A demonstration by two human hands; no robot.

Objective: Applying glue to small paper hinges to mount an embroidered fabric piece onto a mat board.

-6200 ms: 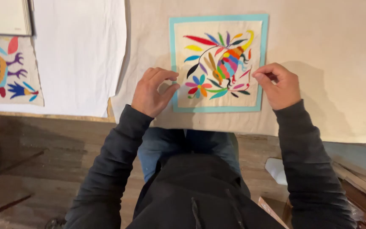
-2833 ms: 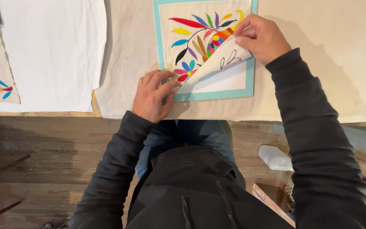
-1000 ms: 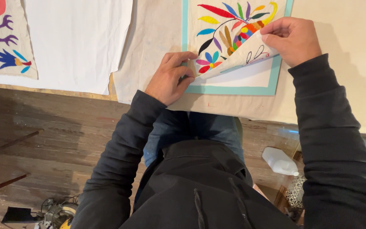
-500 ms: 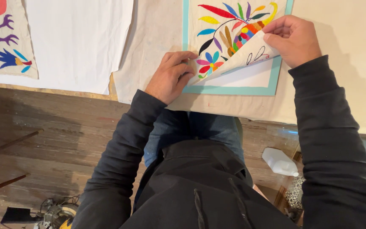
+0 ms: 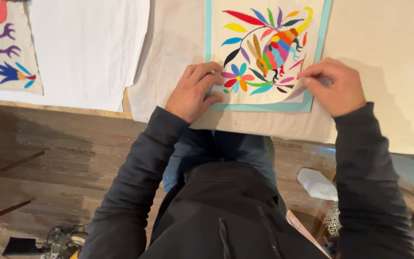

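Note:
A square embroidered cloth [image 5: 264,48] with a bright multicoloured animal and flowers lies on a light blue backing [image 5: 259,106] on the beige table cover. My left hand [image 5: 195,91] presses flat on the cloth's lower left corner. My right hand [image 5: 334,86] pinches the cloth's lower right corner, which now lies almost flat on the blue backing. Both arms wear dark sleeves.
A plain white cloth [image 5: 92,48] lies to the left, and beyond it another colourful embroidered piece [image 5: 3,48]. The beige cover [image 5: 384,48] spreads to the right. Below the table edge are a wooden floor [image 5: 49,158] and a white plastic bottle [image 5: 317,184].
The lower right corner, which my right hand had peeled up and folded back, has come down onto the blue backing. My left hand stayed pressed on the lower left corner.

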